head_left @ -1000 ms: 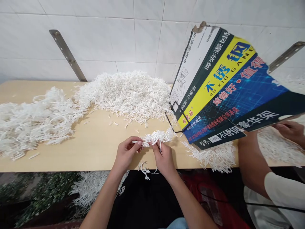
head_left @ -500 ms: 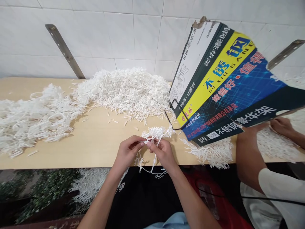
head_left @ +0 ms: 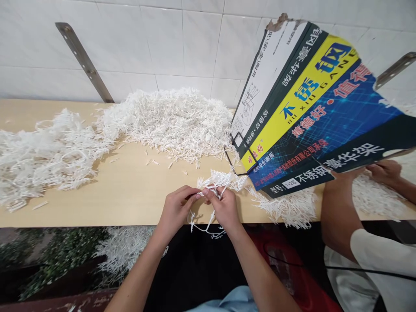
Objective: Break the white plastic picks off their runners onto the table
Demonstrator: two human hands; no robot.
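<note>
My left hand (head_left: 176, 209) and my right hand (head_left: 225, 209) meet over the table's front edge, thumbs and fingers pinched together. Between them is a white branched plastic strand (head_left: 212, 216), with thin twiggy ends hanging below the tabletop. A small clump of white plastic pieces (head_left: 222, 178) lies just beyond my right fingers. Farther back, against the wall, rises a large heap of short white pieces (head_left: 172, 123). Longer tangled strands form another heap (head_left: 48, 156) at the left. What exactly sits between the fingertips is partly hidden.
A printed cardboard sheet (head_left: 312, 108) stands tilted on the right, by a black wire stand (head_left: 231, 160). Past it, a co-worker's arm (head_left: 339, 216) and hand (head_left: 386, 171) are near more white pieces (head_left: 294, 208). Metal brackets (head_left: 84, 63) are on the tiled wall. Green foliage (head_left: 69, 255) shows below.
The view has shifted slightly. Both hands stay pinched together at the strand, with small finger movements; the hanging loop sits a little higher and closer to the right hand.
</note>
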